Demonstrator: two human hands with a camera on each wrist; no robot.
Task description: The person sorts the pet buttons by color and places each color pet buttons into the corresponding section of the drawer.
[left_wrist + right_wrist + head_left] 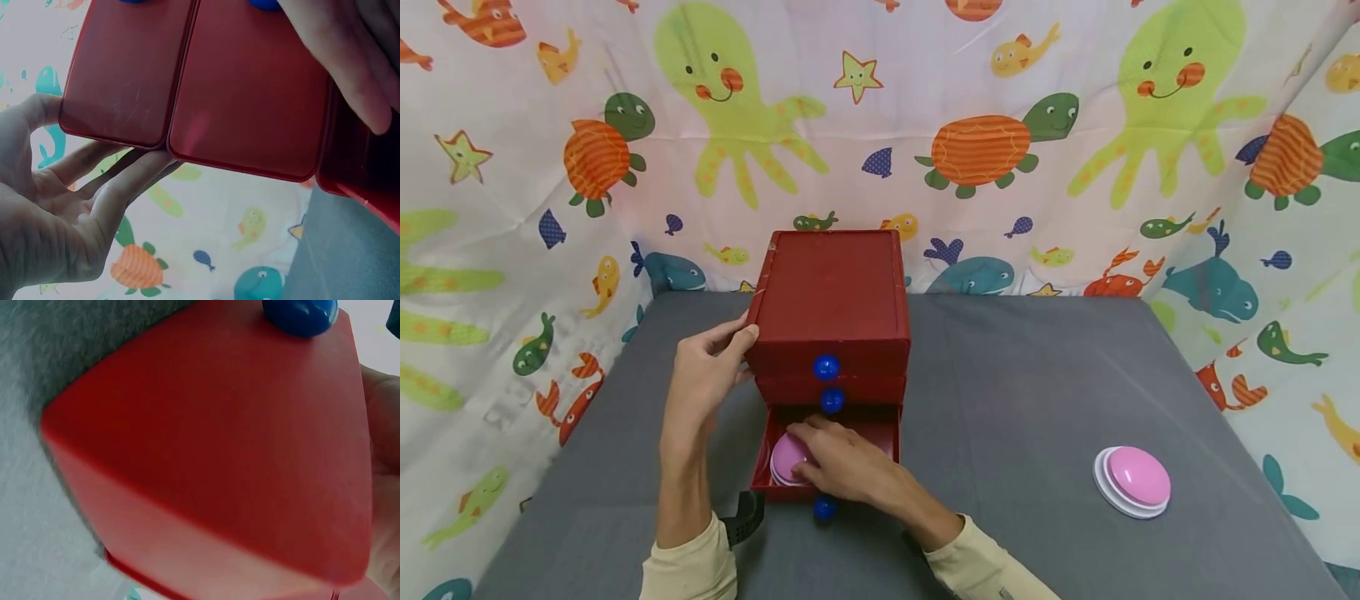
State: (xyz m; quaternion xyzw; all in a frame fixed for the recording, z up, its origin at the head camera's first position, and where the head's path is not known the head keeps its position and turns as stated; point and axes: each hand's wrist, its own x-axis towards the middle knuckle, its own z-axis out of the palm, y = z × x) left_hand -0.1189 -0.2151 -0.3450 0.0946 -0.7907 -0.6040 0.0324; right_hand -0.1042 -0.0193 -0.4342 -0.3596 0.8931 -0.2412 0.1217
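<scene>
A red drawer cabinet [831,287] with blue ball knobs stands in the middle of the cloth. At its front left, my left hand [703,367] holds the upper corner, thumb by the top edge and fingers along the side. The bottom drawer [883,429] is pulled out. Inside it, at the left, lies a pink-domed push light [790,457] on a white base. My right hand [842,462] reaches into the drawer and grips this light, thumb and fingers at its right side. In the right wrist view, the drawer front [219,444] hides most of the right hand [384,419].
A second pink-domed push light [1138,477] lies on the grey cloth [1015,400] at the right. A curtain [880,100] printed with sea animals hangs behind and at both sides. One blue knob [825,507] sticks out from the open drawer's front.
</scene>
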